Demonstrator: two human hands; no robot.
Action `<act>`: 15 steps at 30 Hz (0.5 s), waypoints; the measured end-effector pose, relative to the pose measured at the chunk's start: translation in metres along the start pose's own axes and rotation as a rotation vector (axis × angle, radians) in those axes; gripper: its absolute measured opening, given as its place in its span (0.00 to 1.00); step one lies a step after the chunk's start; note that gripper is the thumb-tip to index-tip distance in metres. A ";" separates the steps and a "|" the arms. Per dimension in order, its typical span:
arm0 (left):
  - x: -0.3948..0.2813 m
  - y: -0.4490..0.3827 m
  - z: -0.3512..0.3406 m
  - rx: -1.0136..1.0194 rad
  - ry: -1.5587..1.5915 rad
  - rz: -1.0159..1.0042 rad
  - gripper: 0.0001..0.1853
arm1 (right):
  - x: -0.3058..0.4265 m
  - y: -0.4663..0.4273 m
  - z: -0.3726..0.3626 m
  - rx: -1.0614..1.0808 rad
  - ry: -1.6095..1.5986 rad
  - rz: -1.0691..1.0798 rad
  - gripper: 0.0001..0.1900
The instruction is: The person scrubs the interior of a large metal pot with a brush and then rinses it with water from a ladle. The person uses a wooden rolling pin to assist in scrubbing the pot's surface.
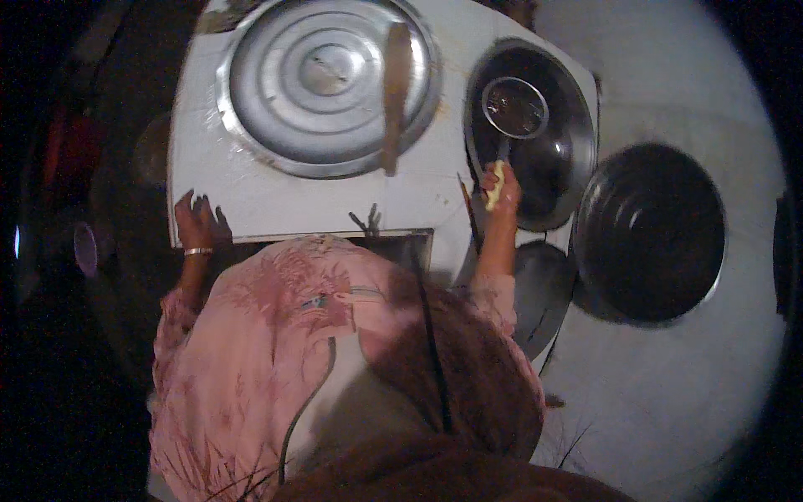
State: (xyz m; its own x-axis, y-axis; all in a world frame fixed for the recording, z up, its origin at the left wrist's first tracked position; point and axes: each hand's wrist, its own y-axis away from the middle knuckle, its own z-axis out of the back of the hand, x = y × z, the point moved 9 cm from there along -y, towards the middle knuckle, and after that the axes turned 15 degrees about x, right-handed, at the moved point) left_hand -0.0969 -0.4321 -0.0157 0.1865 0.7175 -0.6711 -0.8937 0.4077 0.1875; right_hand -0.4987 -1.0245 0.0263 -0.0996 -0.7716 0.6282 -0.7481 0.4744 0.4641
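Note:
My right hand [505, 187] grips the yellow handle [495, 186] of a round-rimmed ladle or strainer [515, 108]. Its round end is over or inside a large dark metal pan [552, 194]; how deep it sits I cannot tell. Something dark and glistening shows within the rim. On the left front corner of a white slab [282, 204] rests my left hand [196, 219], fingers apart, holding nothing, a bangle at the wrist.
A wide ridged metal lid or tray [276, 135] lies at the back of the slab, a flat wooden paddle [395, 94] across its right side. Right of the pan is a dark round vessel or lid [652, 235]. A thin stick [467, 196] leans near my right wrist.

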 end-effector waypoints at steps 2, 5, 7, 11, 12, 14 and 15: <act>0.029 -0.014 0.006 -0.086 -0.492 -0.197 0.27 | -0.005 0.006 -0.048 0.128 0.014 -0.048 0.11; -0.008 -0.024 0.023 -0.022 -0.359 -0.137 0.31 | -0.006 0.005 -0.095 0.249 0.005 -0.012 0.10; 0.012 -0.021 0.022 0.004 -0.413 -0.016 0.36 | -0.036 -0.006 -0.177 0.352 -0.151 -0.093 0.10; 0.002 0.010 0.015 -0.013 -0.413 0.018 0.36 | -0.072 -0.015 -0.286 0.520 -0.226 -0.241 0.10; -0.004 0.015 0.011 -0.006 -0.394 0.024 0.36 | -0.082 -0.016 -0.308 0.530 -0.243 -0.262 0.10; -0.004 0.022 0.003 -0.002 -0.362 0.027 0.36 | -0.117 -0.035 -0.346 0.604 -0.281 -0.377 0.09; 0.001 0.023 -0.002 -0.009 -0.346 0.024 0.36 | -0.135 -0.050 -0.365 0.633 -0.207 -0.389 0.11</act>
State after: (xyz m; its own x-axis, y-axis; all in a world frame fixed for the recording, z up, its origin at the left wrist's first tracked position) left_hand -0.1182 -0.4228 -0.0134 0.2910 0.8766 -0.3833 -0.9028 0.3842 0.1933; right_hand -0.2081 -0.7896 0.1460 0.1732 -0.9264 0.3343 -0.9809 -0.1319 0.1428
